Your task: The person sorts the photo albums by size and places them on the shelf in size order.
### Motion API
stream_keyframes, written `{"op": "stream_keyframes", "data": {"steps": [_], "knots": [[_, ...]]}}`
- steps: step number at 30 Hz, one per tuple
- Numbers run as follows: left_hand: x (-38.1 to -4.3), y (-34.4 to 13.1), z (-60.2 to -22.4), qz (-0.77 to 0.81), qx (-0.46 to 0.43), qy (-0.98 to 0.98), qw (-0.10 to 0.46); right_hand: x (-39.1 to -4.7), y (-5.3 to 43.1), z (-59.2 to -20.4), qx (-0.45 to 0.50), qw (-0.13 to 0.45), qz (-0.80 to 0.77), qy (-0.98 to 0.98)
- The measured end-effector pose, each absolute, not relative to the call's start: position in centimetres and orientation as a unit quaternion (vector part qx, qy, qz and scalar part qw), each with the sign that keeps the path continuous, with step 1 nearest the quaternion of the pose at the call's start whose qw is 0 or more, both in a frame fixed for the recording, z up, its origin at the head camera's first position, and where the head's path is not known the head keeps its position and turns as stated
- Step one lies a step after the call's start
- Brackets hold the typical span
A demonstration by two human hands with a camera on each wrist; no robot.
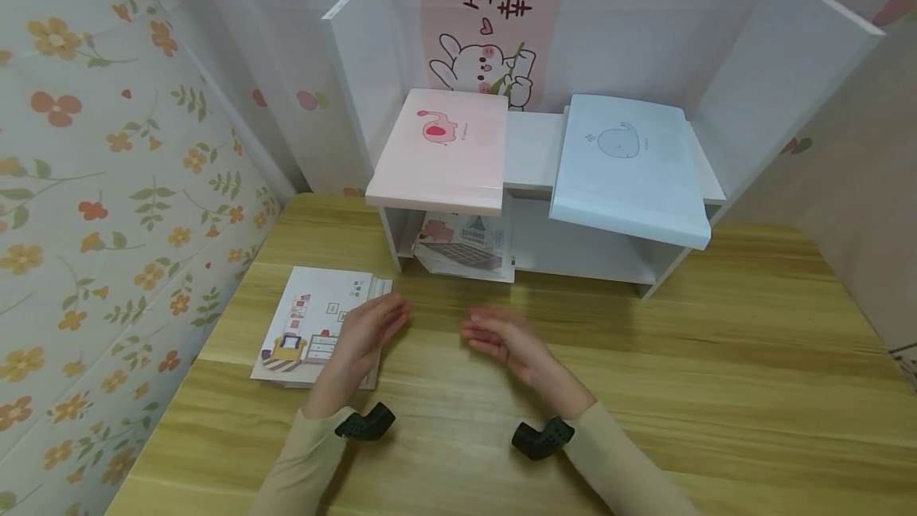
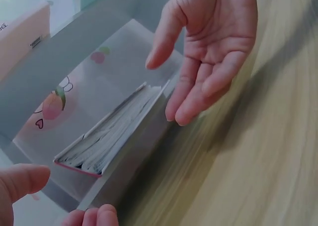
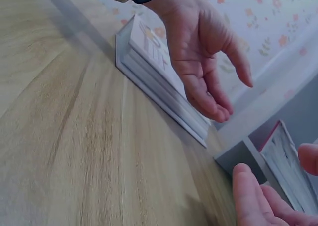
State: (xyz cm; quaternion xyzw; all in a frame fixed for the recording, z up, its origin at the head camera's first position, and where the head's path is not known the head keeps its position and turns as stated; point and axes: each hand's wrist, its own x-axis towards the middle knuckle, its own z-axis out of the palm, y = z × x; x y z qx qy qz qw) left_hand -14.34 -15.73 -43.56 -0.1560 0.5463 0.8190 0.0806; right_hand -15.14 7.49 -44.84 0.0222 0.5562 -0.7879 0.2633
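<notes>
My left hand (image 1: 361,337) hovers at the right edge of a small stack of books (image 1: 308,321) on the table, fingers loosely bent and holding nothing. Opposite it, palm facing inward, my right hand (image 1: 519,349) also holds nothing. Between and beyond the hands stands a white shelf (image 1: 583,253). In its lower left compartment lies a book (image 1: 466,245) whose edge sticks out a little; its page edges (image 2: 114,129) show in the left wrist view. On top of the shelf rest a pink elephant book (image 1: 444,154) and a light blue whale book (image 1: 630,162).
Tall white side panels (image 1: 788,78) rise at both ends of the shelf. A wooden table (image 1: 752,388) extends to the right. Floral cloth (image 1: 107,181) hangs along the left side, and a printed curtain (image 1: 616,14) hangs behind.
</notes>
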Motion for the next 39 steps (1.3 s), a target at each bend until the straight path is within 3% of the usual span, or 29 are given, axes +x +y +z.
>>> {"op": "stream_keyframes", "data": {"steps": [21, 39], "knots": [[-11.0, -21.0, -42.8, 0.703, -0.217, 0.676, 0.047, -13.9, 6.1, -44.1, -0.017, 0.295, -0.768, 0.568], [-10.2, -25.9, -41.4, 0.702, -0.281, 0.653, -0.035, -13.0, 2.6, -43.6, -0.007, 0.331, -0.767, 0.550]]}}
